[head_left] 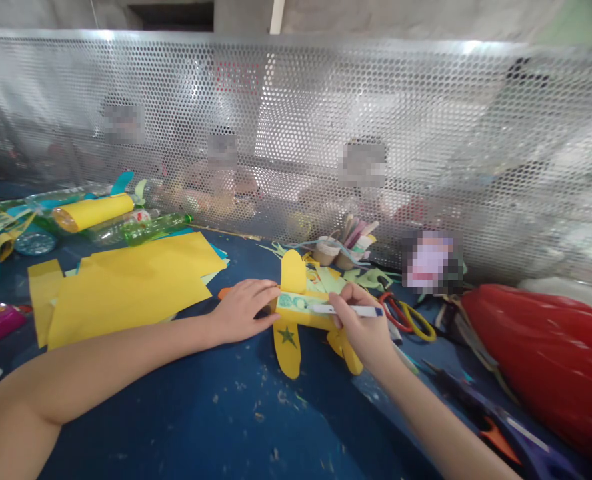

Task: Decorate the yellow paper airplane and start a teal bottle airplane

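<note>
A yellow toy airplane (301,319) lies on the blue table, its wings spread and a dark green star on the near one. My left hand (246,310) grips its nose end, fingers on the far side and thumb on the near side. Closed round a white marker pen (369,311) with a dark blue end, my right hand (359,323) rests over the tail half. The pen's tip is at a pale strip (293,302) with green drawing along the body. The fingers of my right hand partly hide the tail.
Yellow sheets (136,280) lie left, below plastic bottles (156,229) and a yellow-wrapped bottle (96,212). Scissors (416,320), paper scraps, cups of sticks (346,253) and a red bag (546,353) are right. A perforated metal screen (296,120) stands behind, people beyond it.
</note>
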The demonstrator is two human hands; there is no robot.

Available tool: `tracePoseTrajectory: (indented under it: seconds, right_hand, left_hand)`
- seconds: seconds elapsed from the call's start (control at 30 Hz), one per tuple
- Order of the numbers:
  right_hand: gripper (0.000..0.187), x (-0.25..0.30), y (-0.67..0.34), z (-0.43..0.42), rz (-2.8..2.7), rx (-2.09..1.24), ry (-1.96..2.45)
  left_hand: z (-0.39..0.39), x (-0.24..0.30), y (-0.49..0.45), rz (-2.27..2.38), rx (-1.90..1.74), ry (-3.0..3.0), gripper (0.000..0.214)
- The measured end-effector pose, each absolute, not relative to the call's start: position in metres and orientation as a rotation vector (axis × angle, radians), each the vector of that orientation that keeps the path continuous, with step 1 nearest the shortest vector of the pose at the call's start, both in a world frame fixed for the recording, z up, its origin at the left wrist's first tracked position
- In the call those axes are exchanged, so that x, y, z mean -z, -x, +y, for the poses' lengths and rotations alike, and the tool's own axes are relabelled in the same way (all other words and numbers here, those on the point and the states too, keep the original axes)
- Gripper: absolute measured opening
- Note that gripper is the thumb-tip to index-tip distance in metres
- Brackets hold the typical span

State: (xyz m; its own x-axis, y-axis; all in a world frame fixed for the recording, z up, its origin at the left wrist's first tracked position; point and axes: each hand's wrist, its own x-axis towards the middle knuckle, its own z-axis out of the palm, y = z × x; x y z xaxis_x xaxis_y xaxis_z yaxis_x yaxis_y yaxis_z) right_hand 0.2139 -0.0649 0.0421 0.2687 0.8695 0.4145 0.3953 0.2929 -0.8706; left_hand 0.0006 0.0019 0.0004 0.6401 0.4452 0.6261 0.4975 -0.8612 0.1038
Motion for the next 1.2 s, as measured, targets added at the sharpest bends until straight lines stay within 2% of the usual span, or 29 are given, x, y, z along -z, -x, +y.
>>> tracePoseTrajectory:
  seconds: [1.2]
  right_hand:
    - [0.029, -0.0457, -0.2122, -0.0647, -1.34, -0.522, 1.312]
  left_hand:
    - [0.0017, -0.0017, -0.0003, -0.788, 1.024, 2.778, 0.035]
